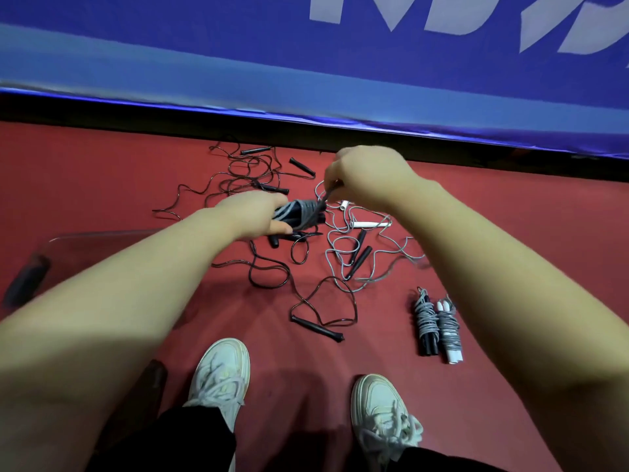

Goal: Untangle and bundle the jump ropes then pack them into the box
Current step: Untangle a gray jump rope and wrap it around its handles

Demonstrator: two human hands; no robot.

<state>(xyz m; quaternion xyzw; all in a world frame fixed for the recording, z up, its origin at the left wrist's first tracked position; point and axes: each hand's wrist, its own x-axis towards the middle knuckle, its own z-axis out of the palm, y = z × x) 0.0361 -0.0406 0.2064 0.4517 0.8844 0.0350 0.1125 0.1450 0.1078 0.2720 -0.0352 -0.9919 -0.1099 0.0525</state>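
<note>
Clear box (102, 235) sits on red floor (102, 172) at left, partly behind the left forearm. Tangled black ropes (245, 170) sprawl far, left of centre; another black rope (316, 330) loops nearer, by the white sneakers (221, 373). Left hand (253, 214) grips a half-wound bundle (301, 212) of grey rope and black handles at centre. Right hand (369, 178) is just right of it, fingers pinching the free strand (325, 196) pulled up from the bundle. Loose grey rope (327, 264) with white handle (369, 224) lies below and right. Two finished bundles (425, 321) lie side by side near right, touching
</note>
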